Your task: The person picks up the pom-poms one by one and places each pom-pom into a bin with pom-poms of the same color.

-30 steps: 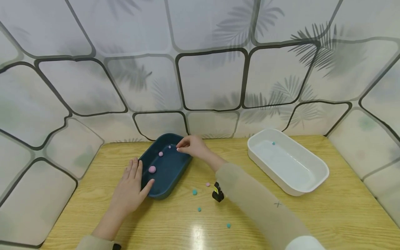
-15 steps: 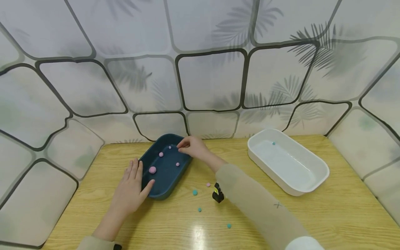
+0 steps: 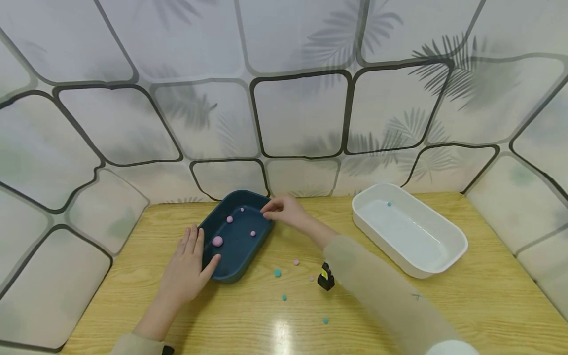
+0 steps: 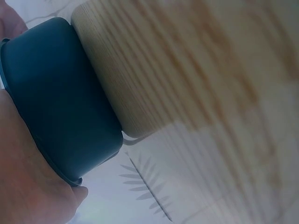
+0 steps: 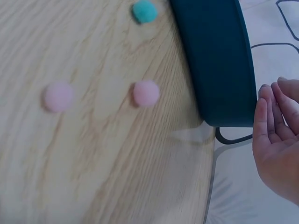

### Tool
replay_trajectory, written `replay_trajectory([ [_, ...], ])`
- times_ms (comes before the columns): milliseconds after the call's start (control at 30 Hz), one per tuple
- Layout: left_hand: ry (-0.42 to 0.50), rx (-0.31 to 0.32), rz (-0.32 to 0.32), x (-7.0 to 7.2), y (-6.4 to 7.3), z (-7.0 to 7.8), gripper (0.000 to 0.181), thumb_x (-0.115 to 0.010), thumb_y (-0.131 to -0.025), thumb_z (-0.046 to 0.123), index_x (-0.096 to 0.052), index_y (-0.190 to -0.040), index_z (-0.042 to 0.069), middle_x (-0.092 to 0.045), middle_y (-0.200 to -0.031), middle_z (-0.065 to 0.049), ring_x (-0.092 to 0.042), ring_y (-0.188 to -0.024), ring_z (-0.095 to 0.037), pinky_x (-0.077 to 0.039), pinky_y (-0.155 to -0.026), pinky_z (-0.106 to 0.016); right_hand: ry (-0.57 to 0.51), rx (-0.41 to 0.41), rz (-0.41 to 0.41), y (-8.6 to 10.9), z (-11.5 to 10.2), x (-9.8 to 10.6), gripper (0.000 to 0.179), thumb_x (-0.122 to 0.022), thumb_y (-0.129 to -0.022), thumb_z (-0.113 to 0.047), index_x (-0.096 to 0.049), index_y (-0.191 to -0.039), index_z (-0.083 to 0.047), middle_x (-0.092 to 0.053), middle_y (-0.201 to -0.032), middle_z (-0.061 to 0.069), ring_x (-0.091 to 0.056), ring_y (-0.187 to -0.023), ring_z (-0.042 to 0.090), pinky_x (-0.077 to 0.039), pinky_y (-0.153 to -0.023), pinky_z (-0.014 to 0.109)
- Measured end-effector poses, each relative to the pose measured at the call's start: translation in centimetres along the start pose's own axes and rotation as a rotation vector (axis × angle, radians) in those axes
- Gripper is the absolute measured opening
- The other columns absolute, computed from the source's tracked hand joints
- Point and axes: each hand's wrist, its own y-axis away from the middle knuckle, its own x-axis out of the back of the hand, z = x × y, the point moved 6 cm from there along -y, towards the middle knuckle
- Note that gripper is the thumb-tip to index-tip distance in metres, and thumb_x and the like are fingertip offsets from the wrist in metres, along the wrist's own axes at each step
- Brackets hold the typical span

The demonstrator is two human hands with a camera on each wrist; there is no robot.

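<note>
Four pink balls (image 3: 217,241) lie in the dark blue tray (image 3: 235,254), which sits aslant on the wooden table (image 3: 222,315), left of centre. Largest is the one closest to your left hand (image 3: 186,268). Two others, the mid-sized ball (image 3: 230,219) and the smallest ball (image 3: 242,209), lie farther back; the fourth ball (image 3: 253,233) is near the right wall.

Left hand: rests along the tray's left rim, fingers straight, thumb spread toward the near end. You are touching the tray, not clenching it. In the left wrist view your hand lies against the rim, with the outer wall in full sight.

Right hand (image 3: 286,212): at the right rim, toward the far end. Grip reads as released; your fingers are bunched and loosely bent, with thumb tip close to fingertips. Whether they touch the rim, you cannot tell.

On the table, to the right of the tray and toward you: one pink ball (image 3: 296,262), a smaller pink ball (image 3: 311,279) just short of the black wrist device (image 3: 326,280), and three teal balls (image 3: 277,273), the nearest to the tray being the largest. The right wrist view shows two pink and one teal beside the tray wall.

White tray (image 3: 432,264): well apart, on the right, also aslant. One small teal ball (image 3: 389,203) lies inside near its far end. Behind the table stands a pale backdrop (image 3: 299,118) printed with dark outlines and leaves.
</note>
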Motion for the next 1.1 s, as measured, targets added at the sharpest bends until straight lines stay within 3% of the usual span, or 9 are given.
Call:
replay_trajectory([
  [367,0.007,0.003,0.002,0.2,-0.1,0.2,0.085,-0.055,-0.109,0.044,-0.025,-0.162,-0.015,-0.019,-0.171,-0.036,-0.018,-0.161,-0.053,-0.023,-0.131,-0.064,0.009,0.004,-0.039,2.8,1.4,1.0,0.017,-0.073,-0.099,-0.006,-0.079,-0.111,0.005,-0.080,-0.111,0.019,-0.076,-0.096,0.020,-0.061,-0.086,0.027],
  [733,0.013,0.000,0.008,0.1,0.0,0.1,0.084,-0.055,-0.109,0.043,-0.025,-0.162,-0.015,-0.017,-0.172,-0.036,-0.019,-0.161,-0.053,-0.023,-0.131,-0.064,0.011,0.009,-0.091,6.2,3.0,1.7,0.016,-0.072,-0.100,-0.004,-0.078,-0.110,0.007,-0.079,-0.111,0.020,-0.076,-0.096,0.020,-0.061,-0.082,0.023],
  [967,0.017,-0.004,0.008,0.0,0.0,0.0,0.084,-0.055,-0.109,0.043,-0.025,-0.162,-0.015,-0.019,-0.171,-0.036,-0.018,-0.161,-0.053,-0.023,-0.131,-0.064,0.096,-0.028,-0.112,8.0,4.3,1.8,0.012,-0.072,-0.100,-0.009,-0.080,-0.107,-0.002,-0.080,-0.108,0.013,-0.071,-0.091,0.009,-0.057,-0.082,0.020],
  [1100,0.017,-0.003,0.007,0.0,0.1,-0.1,0.084,-0.055,-0.109,0.043,-0.025,-0.162,-0.015,-0.019,-0.171,-0.036,-0.018,-0.161,-0.053,-0.022,-0.131,-0.064,0.088,-0.033,-0.129,8.9,5.2,1.6,0.013,-0.074,-0.099,-0.011,-0.080,-0.106,-0.002,-0.080,-0.103,0.011,-0.067,-0.085,0.005,-0.055,-0.078,0.019],
])
